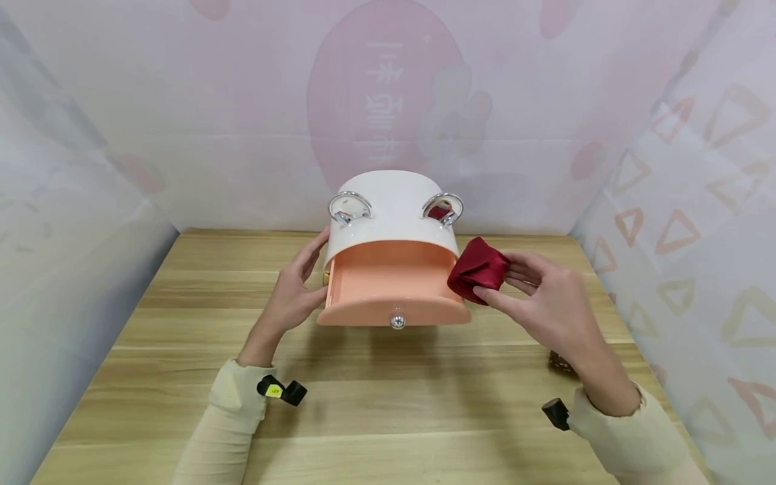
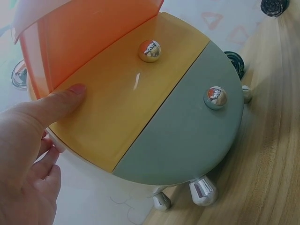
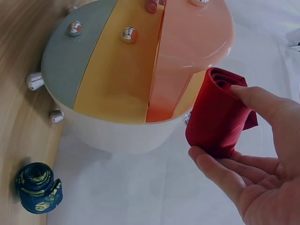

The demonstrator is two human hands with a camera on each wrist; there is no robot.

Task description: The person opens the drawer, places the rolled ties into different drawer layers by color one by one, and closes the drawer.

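Observation:
A white drawer box point(image 1: 394, 192) stands on chrome feet, with its peach top drawer point(image 1: 397, 311) pulled out and its inside bare. Below that drawer are a closed yellow drawer point(image 2: 117, 98) and a closed grey-green drawer point(image 2: 187, 117), each with a round shiny knob. My left hand point(image 1: 291, 296) grips the box's left side, its thumb on the yellow front and the fingers at the side wall. Between thumb and fingers, my right hand point(image 1: 552, 303) holds a rolled red necktie point(image 3: 220, 115) beside the open drawer's right edge.
A dark blue patterned roll point(image 3: 38, 190) sits on the wooden table point(image 1: 388, 404) to the right of the box. Nearer my right wrist lies a brown patterned roll point(image 1: 560, 364), partly hidden. Two chrome-rimmed ears point(image 1: 349, 205) stick up from the box top.

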